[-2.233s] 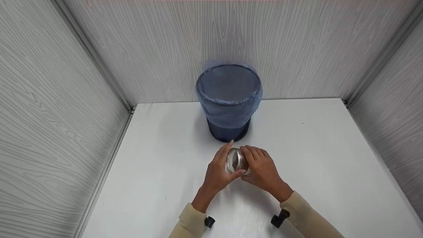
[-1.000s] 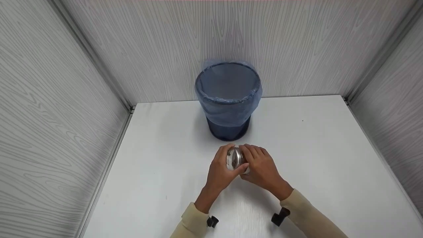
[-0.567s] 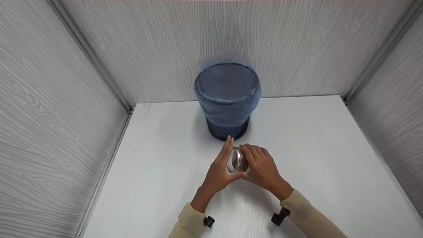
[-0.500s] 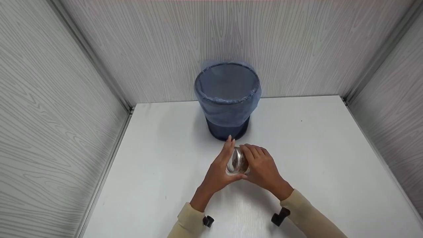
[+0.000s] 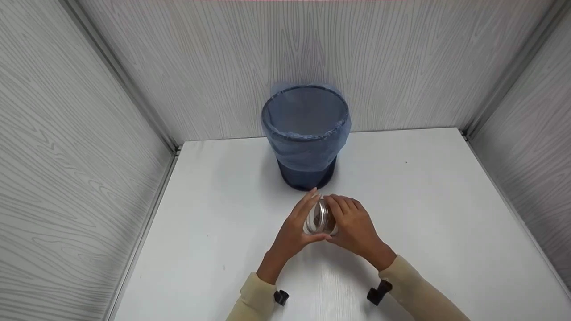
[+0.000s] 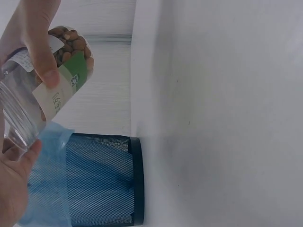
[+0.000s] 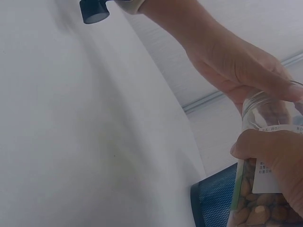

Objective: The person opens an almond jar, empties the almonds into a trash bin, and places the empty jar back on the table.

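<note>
A clear jar of almonds (image 6: pixel 61 90) with a green and white label lies tilted between both hands, above the table. My right hand (image 5: pixel 354 227) grips the jar's body, its thumb across the label in the left wrist view. My left hand (image 5: pixel 292 229) holds the jar's clear, ringed lid end (image 5: pixel 316 218), fingers over the far side and thumb along the near side. The almonds (image 7: pixel 260 215) lie toward the jar's base; the left part of the jar looks see-through. Part of the jar is hidden behind the right fingers.
A dark mesh waste bin (image 5: pixel 305 178) with a blue bag folded over its rim stands just beyond the hands, at the back of the white table (image 5: pixel 214 200). Wood-patterned panels (image 5: pixel 214 71) enclose the table at the back and both sides.
My left fingers bend over the lid, then straighten forward, and now come round it again slightly farther right. The right hand and jar stay nearly in place.
</note>
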`<state>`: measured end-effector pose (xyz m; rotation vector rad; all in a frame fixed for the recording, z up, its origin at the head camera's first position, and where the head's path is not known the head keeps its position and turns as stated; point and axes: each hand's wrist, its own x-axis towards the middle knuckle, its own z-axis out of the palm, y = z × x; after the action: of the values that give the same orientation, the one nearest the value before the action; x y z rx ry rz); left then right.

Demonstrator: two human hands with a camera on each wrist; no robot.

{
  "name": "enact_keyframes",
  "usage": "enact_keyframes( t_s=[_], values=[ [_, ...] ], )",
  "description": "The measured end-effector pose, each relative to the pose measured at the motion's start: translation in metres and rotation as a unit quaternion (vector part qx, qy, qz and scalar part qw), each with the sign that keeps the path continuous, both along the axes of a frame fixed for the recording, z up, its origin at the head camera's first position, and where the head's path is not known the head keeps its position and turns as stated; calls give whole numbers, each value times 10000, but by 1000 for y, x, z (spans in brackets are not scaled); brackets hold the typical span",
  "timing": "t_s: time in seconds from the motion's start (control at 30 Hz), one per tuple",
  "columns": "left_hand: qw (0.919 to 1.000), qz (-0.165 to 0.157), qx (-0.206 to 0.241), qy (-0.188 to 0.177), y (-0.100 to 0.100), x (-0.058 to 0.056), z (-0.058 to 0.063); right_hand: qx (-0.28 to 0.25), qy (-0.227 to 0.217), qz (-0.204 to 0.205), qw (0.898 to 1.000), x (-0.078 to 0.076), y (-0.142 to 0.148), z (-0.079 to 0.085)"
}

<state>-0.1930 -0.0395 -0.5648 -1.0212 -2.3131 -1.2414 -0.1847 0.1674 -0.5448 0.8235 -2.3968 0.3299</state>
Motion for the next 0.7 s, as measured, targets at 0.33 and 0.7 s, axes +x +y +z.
enact_keyframes(
  t_s=[0.33, 0.7],
  values=[
    [9994, 330, 101, -22, 4, 0, 2, 33, -24, 1, 10000, 0, 1, 0],
    [9958, 768, 272, -415, 12, 3, 9, 24, -52, -13, 10000, -2, 1, 0]
  ],
)
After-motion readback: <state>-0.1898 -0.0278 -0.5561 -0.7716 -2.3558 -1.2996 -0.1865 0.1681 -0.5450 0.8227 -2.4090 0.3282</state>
